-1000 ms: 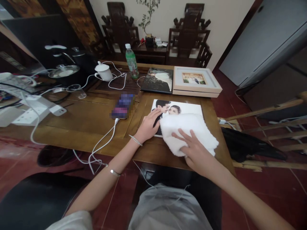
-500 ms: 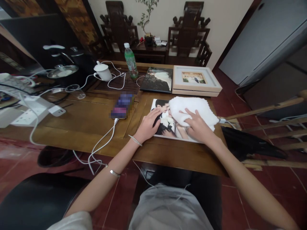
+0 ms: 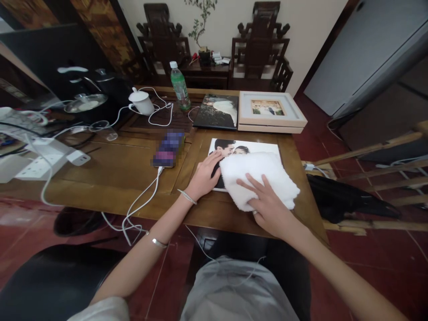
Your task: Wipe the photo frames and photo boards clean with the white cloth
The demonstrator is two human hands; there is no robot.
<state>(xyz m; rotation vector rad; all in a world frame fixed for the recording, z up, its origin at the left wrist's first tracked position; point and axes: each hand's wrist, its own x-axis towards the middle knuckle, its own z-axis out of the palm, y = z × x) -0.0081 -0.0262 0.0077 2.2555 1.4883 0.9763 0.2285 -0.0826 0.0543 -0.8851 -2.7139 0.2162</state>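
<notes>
A photo panel of two people lies on the wooden table in front of me. Flat on its left edge rests my left hand, fingers stretched out and nothing held. A folded white towel covers much of the panel's right and lower part and hangs over its near edge. My right hand presses on the towel from above with its fingers spread. What lies beneath the towel is hidden.
Behind the panel are a dark photo panel and a pale framed picture. A green-labelled bottle, a lidded white cup and a charging phone stand or lie left of them. Cables and a power strip occupy the far left.
My right hand has drawn the towel toward me and slightly left, baring the panel's upper right part. My left hand has stayed on the panel's left edge.
</notes>
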